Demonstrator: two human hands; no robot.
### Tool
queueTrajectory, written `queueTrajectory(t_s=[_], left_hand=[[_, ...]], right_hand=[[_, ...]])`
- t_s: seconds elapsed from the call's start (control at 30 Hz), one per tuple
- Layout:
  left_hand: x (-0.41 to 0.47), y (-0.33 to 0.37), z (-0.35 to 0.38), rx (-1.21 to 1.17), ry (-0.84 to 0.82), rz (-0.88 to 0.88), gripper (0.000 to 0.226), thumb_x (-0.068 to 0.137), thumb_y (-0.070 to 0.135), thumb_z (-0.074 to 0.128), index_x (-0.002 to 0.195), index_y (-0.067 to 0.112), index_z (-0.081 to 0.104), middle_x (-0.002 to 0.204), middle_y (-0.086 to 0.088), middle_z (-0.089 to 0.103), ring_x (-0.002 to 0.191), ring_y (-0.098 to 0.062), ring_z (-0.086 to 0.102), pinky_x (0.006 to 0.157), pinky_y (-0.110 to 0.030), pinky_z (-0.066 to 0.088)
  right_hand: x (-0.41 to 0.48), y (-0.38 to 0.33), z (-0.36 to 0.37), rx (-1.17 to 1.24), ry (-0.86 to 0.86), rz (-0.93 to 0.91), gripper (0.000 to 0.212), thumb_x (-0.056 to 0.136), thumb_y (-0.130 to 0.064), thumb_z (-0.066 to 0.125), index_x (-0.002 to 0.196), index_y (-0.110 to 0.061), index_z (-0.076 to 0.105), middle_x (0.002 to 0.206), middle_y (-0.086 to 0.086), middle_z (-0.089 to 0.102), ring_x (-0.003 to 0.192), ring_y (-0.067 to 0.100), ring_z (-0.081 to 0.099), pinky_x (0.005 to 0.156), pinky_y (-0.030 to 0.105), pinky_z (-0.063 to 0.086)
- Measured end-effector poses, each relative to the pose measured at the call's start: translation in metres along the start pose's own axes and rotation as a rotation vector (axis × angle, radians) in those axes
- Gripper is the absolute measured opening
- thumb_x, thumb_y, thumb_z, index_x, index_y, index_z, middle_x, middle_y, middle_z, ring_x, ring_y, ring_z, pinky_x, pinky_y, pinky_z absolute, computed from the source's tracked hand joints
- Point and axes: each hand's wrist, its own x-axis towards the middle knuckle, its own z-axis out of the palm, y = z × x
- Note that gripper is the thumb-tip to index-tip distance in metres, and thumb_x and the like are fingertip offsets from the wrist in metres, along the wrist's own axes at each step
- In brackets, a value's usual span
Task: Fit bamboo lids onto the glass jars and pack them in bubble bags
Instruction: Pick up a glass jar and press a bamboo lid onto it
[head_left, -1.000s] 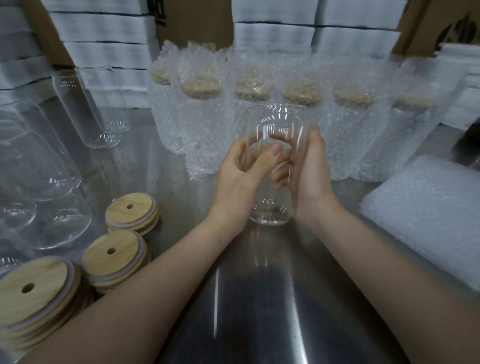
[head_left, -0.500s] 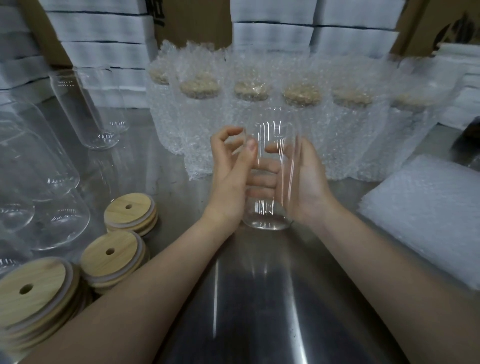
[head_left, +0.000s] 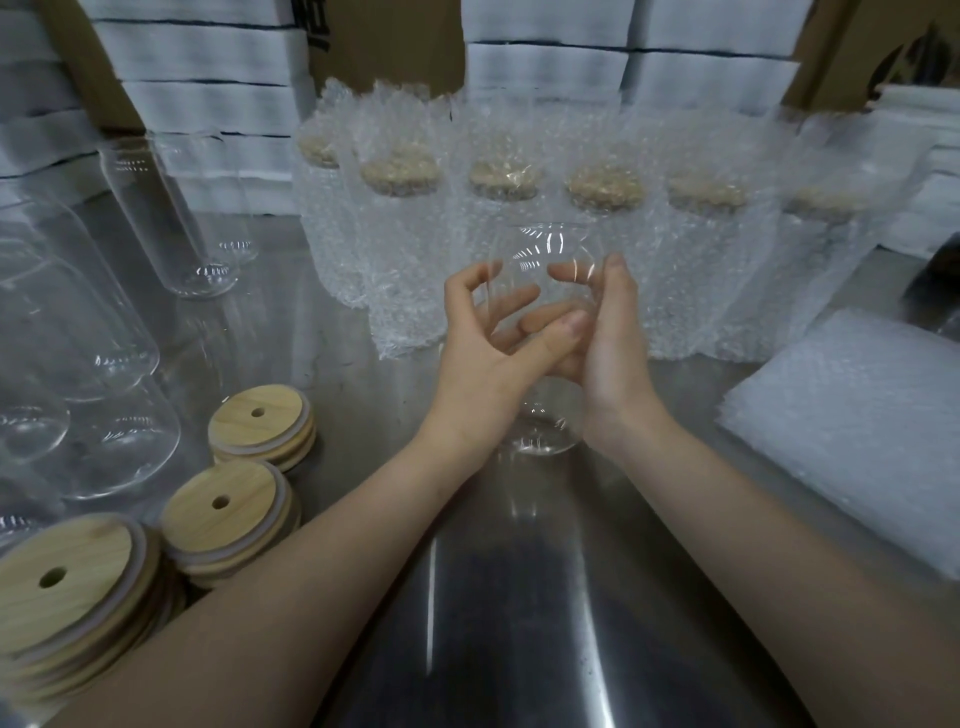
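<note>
A clear, lidless glass jar (head_left: 540, 260) stands upright just above the steel table at the centre. My left hand (head_left: 483, 364) curls round its left side, thumb across the front. My right hand (head_left: 608, 358) grips its right side, fingers wrapped behind the glass. Three stacks of round bamboo lids with centre holes sit at the lower left: a near stack (head_left: 67, 587), a middle stack (head_left: 228, 514) and a far stack (head_left: 262, 423). A pile of flat bubble bags (head_left: 852, 436) lies at the right.
Several lidded jars in bubble bags (head_left: 498, 249) stand in a row right behind the held jar. Bare glass jars (head_left: 166, 218) crowd the left side. White foam sheets (head_left: 208, 78) and cardboard are stacked at the back. Bare steel table (head_left: 519, 623) lies between my forearms.
The jar has turned between my hands and my fingers have shifted their hold on it. The jar has stayed at about the same spot over the table.
</note>
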Motion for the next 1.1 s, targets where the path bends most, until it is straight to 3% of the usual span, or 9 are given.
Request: queueTrajectory(t_s=[0.17, 0.27, 0.37, 0.5, 0.67, 0.8, 0.87, 0.97, 1.1], left_hand=[[0.000, 0.004, -0.003, -0.101, -0.047, -0.004, 0.062, 0.076, 0.019, 0.071, 0.129, 0.022, 0.039, 0.128, -0.011, 0.058, 0.103, -0.006, 0.068, 0.074, -0.017, 0.054], [0.002, 0.001, -0.004, -0.168, -0.047, -0.033, 0.057, 0.075, 0.018, 0.071, 0.124, 0.023, 0.044, 0.126, -0.011, 0.061, 0.107, -0.016, 0.069, 0.078, -0.024, 0.056], [0.003, 0.001, -0.006, -0.192, -0.069, -0.052, 0.054, 0.075, 0.018, 0.071, 0.123, 0.022, 0.046, 0.121, -0.010, 0.065, 0.109, -0.021, 0.068, 0.090, -0.035, 0.056], [0.003, 0.004, -0.003, -0.328, -0.127, -0.086, 0.047, 0.079, 0.016, 0.064, 0.122, 0.016, 0.046, 0.099, -0.006, 0.072, 0.092, -0.024, 0.065, 0.078, -0.034, 0.056], [0.005, 0.004, 0.000, -0.474, -0.228, -0.131, 0.022, 0.086, 0.024, 0.056, 0.100, 0.017, 0.071, 0.110, -0.020, 0.054, 0.104, -0.036, 0.045, 0.088, -0.049, 0.040], [0.009, -0.001, -0.005, -0.374, -0.149, -0.111, 0.038, 0.082, 0.038, 0.062, 0.114, 0.017, 0.063, 0.102, -0.001, 0.071, 0.093, -0.019, 0.066, 0.079, -0.035, 0.055], [0.011, -0.004, -0.010, -0.246, -0.079, -0.115, 0.053, 0.082, 0.045, 0.061, 0.129, 0.021, 0.055, 0.107, -0.003, 0.069, 0.086, -0.016, 0.070, 0.069, -0.032, 0.058], [0.012, -0.006, -0.016, -0.030, 0.001, 0.014, 0.043, 0.088, 0.042, 0.054, 0.129, 0.034, 0.045, 0.128, -0.010, 0.058, 0.104, -0.022, 0.068, 0.081, -0.034, 0.057], [0.008, 0.000, -0.011, 0.076, 0.070, 0.170, 0.027, 0.096, 0.021, 0.054, 0.122, 0.014, 0.050, 0.114, -0.006, 0.058, 0.089, 0.003, 0.065, 0.071, -0.015, 0.052]], right_hand=[[0.002, -0.006, -0.003, -0.024, -0.026, -0.001, 0.050, 0.104, -0.048, 0.019, 0.095, -0.019, 0.058, 0.068, 0.009, 0.060, 0.073, 0.031, 0.057, 0.066, 0.039, 0.043], [0.004, -0.007, -0.007, 0.001, -0.069, 0.009, 0.053, 0.104, -0.048, 0.018, 0.093, -0.016, 0.059, 0.061, 0.007, 0.060, 0.058, 0.023, 0.053, 0.052, 0.028, 0.034], [0.006, -0.007, -0.010, 0.009, -0.109, 0.038, 0.051, 0.104, -0.046, 0.021, 0.089, -0.016, 0.060, 0.071, 0.013, 0.058, 0.050, 0.016, 0.050, 0.047, 0.026, 0.032], [0.009, -0.006, -0.012, 0.024, -0.112, 0.100, 0.045, 0.102, -0.042, 0.028, 0.085, -0.019, 0.062, 0.061, 0.002, 0.058, 0.043, 0.013, 0.048, 0.042, 0.023, 0.032], [0.008, -0.005, -0.012, 0.099, -0.129, 0.109, 0.041, 0.102, -0.031, 0.030, 0.083, -0.015, 0.063, 0.044, -0.005, 0.053, 0.039, 0.006, 0.051, 0.042, 0.022, 0.029], [0.005, -0.003, -0.009, 0.212, -0.172, 0.175, 0.048, 0.104, -0.036, 0.028, 0.092, -0.009, 0.066, 0.063, 0.007, 0.065, 0.052, 0.016, 0.061, 0.049, 0.025, 0.048], [0.004, -0.002, -0.007, 0.251, -0.220, 0.257, 0.056, 0.104, -0.045, 0.025, 0.105, -0.007, 0.066, 0.087, 0.017, 0.071, 0.074, 0.028, 0.068, 0.066, 0.038, 0.057], [0.005, -0.001, -0.008, 0.243, -0.237, 0.309, 0.066, 0.102, -0.055, 0.021, 0.128, -0.006, 0.058, 0.115, 0.023, 0.069, 0.093, 0.038, 0.067, 0.088, 0.056, 0.053], [0.005, -0.004, -0.010, 0.265, -0.164, 0.221, 0.061, 0.102, -0.054, 0.020, 0.119, -0.009, 0.059, 0.086, 0.015, 0.072, 0.064, 0.027, 0.067, 0.066, 0.041, 0.056]])
